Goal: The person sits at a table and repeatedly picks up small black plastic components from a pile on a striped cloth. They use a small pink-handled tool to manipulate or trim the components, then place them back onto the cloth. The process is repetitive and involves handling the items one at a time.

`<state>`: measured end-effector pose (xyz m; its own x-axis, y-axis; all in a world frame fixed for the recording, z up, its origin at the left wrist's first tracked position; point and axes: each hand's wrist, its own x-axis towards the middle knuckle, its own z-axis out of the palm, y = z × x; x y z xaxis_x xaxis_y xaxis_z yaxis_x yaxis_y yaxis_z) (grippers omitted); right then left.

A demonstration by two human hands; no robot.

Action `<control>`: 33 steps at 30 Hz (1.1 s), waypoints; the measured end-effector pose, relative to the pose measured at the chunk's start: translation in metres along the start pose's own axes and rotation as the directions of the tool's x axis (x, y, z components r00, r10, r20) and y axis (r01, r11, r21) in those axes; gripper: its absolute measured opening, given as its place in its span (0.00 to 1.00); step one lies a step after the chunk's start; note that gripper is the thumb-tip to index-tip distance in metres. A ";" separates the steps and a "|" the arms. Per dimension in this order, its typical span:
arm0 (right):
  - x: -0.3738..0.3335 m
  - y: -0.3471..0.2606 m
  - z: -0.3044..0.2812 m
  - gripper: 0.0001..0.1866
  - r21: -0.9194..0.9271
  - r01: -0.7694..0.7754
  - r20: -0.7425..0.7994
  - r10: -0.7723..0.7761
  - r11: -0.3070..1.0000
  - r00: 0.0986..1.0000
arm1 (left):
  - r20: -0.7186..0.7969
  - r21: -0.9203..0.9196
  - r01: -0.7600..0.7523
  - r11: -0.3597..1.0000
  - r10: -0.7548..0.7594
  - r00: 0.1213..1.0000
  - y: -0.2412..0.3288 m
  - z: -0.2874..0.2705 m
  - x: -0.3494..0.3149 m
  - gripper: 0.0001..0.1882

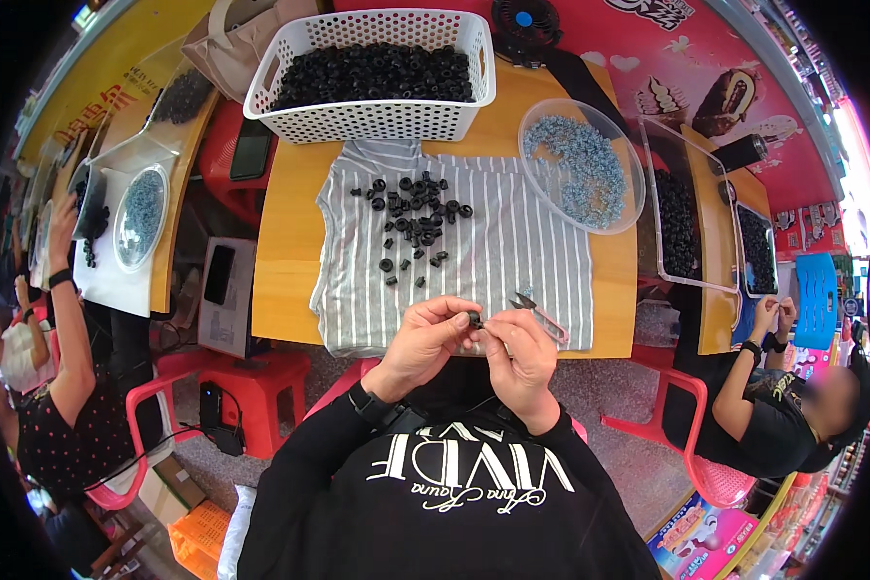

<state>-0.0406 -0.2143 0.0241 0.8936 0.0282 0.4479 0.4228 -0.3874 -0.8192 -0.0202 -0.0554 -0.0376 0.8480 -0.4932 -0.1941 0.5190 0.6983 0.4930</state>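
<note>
Both my hands meet over the near edge of a grey striped cloth. Between the thumb and fingers of my left hand is a small black plastic part. My right hand pinches at its other side; whether a second tiny piece sits in those fingertips is hidden. Just beyond my right hand lie small thread snips with dark blades and reddish handles. A loose pile of similar black parts is spread on the cloth ahead of my hands.
A white perforated basket full of black parts stands at the back. Right of it, a round clear tub holds many bluish see-through pieces. Co-workers sit at tables on both sides. A red stool is at lower left, and a small fan stands behind.
</note>
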 end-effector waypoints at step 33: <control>0.003 0.010 -0.004 0.08 -0.108 0.102 0.144 -0.086 0.989 0.986 | 0.020 0.029 -0.001 1.000 0.001 1.000 -0.002 0.000 -0.002 0.07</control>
<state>-0.0345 -0.2213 0.0188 0.8664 0.1935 0.4603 0.4928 -0.4799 -0.7259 -0.0227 -0.0560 -0.0378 0.8460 -0.5029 -0.1771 0.5146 0.6834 0.5178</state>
